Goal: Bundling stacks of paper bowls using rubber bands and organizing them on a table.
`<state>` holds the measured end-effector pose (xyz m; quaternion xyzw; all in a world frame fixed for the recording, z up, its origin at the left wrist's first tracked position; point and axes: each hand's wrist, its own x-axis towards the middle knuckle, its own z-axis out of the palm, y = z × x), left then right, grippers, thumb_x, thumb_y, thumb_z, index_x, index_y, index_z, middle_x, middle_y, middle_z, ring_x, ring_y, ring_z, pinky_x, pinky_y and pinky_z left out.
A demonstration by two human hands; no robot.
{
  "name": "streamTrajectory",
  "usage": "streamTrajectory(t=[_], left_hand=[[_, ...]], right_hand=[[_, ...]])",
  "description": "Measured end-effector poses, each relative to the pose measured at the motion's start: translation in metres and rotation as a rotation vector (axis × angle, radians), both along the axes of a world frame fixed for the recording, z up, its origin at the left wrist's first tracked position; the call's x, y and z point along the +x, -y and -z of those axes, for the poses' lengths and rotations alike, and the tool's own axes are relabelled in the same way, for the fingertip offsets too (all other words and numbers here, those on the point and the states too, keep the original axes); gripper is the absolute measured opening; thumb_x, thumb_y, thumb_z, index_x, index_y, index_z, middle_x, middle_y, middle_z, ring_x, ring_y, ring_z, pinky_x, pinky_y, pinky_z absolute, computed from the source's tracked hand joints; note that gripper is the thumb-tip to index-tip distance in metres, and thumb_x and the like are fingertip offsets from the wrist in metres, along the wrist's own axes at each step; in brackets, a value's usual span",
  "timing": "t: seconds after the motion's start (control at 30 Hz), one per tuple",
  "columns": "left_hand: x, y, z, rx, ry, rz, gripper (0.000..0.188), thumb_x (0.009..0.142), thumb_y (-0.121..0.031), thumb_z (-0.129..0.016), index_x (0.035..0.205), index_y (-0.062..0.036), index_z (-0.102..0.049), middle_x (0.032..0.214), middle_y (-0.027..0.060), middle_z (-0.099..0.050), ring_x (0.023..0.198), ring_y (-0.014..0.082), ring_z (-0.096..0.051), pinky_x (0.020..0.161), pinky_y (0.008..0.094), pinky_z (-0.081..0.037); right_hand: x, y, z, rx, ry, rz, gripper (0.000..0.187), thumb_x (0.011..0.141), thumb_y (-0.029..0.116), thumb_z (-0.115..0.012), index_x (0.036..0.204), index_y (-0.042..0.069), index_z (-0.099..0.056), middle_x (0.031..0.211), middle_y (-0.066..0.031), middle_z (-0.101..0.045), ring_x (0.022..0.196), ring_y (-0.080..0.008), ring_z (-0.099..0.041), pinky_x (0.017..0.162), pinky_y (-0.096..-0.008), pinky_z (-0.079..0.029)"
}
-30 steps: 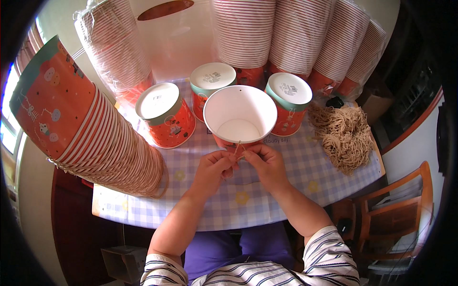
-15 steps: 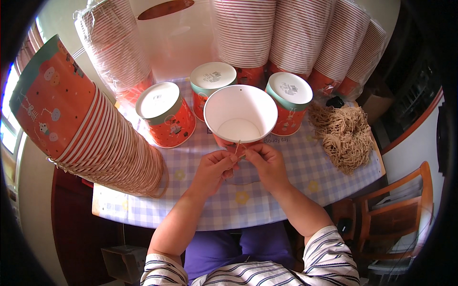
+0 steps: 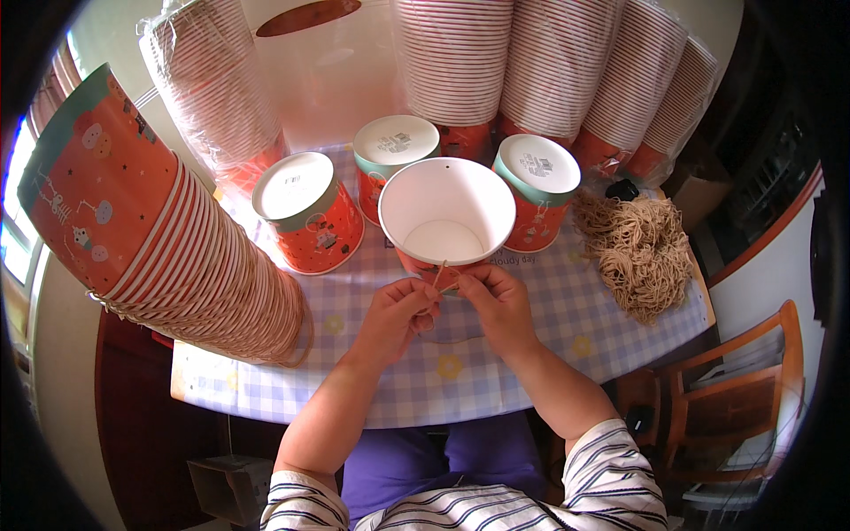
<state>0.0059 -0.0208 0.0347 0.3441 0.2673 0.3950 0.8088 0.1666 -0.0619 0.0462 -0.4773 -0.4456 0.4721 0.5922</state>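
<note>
An orange paper bucket with a white inside stands upright at the middle of the table, its mouth toward me. A small hole shows at its far rim. Tan string comes from the near rim. My left hand pinches the string just in front of the bucket. Close beside it, my right hand pinches the string too, fingers closed near the rim. A loose end of string hangs below the left fingers. Whether the string forms a knot is too small to tell.
Three upturned buckets stand behind and beside the upright one. A tall leaning stack of nested buckets with strings is at left. A heap of tan strings lies at right. Wrapped bucket stacks line the back. A wooden chair stands right.
Both hands stay by the near rim with the string between them. Only the fingers and the string have shifted slightly; the bucket has not moved.
</note>
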Motion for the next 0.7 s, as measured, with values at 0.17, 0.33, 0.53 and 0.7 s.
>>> streamTrajectory(t=[0.17, 0.33, 0.53, 0.7], left_hand=[[0.001, 0.0, -0.002, -0.028, 0.025, -0.017, 0.01, 0.086, -0.014, -0.059, 0.082, -0.0044, -0.059, 0.072, 0.0032, -0.058, 0.057, 0.0073, -0.047, 0.051, 0.0201, -0.035], [-0.001, 0.0, -0.001, -0.031, 0.035, -0.003, 0.011, 0.086, -0.014, -0.059, 0.081, -0.0044, -0.059, 0.071, 0.0029, -0.057, 0.056, 0.0072, -0.046, 0.05, 0.02, -0.035], [-0.002, 0.0, 0.001, -0.025, 0.012, 0.014, 0.011, 0.086, -0.015, -0.059, 0.083, -0.004, -0.06, 0.071, 0.0031, -0.057, 0.057, 0.0074, -0.047, 0.05, 0.0198, -0.036], [-0.002, 0.0, -0.002, -0.028, 0.028, 0.034, 0.012, 0.086, -0.016, -0.059, 0.085, -0.0036, -0.06, 0.072, 0.0029, -0.058, 0.057, 0.0074, -0.048, 0.05, 0.0198, -0.036]], right_hand=[[-0.001, -0.002, 0.003, 0.049, -0.054, 0.0, 0.014, 0.086, 0.014, -0.06, 0.091, 0.001, -0.063, 0.078, -0.0004, -0.062, 0.069, -0.0038, -0.053, 0.062, -0.0195, -0.042], [-0.001, 0.0, -0.003, -0.02, -0.071, -0.176, 0.015, 0.085, 0.008, -0.059, 0.097, 0.0, -0.062, 0.089, -0.0037, -0.064, 0.083, -0.0082, -0.057, 0.075, -0.0231, -0.046], [-0.002, 0.0, 0.006, -0.035, 0.088, -0.144, 0.014, 0.084, 0.007, -0.061, 0.097, 0.001, -0.063, 0.091, -0.0037, -0.064, 0.081, -0.0076, -0.058, 0.073, -0.0227, -0.047], [-0.004, -0.003, 0.012, 0.088, 0.024, -0.059, 0.011, 0.083, 0.011, -0.064, 0.09, 0.002, -0.065, 0.073, 0.0017, -0.062, 0.062, -0.0014, -0.051, 0.054, -0.0172, -0.04]])
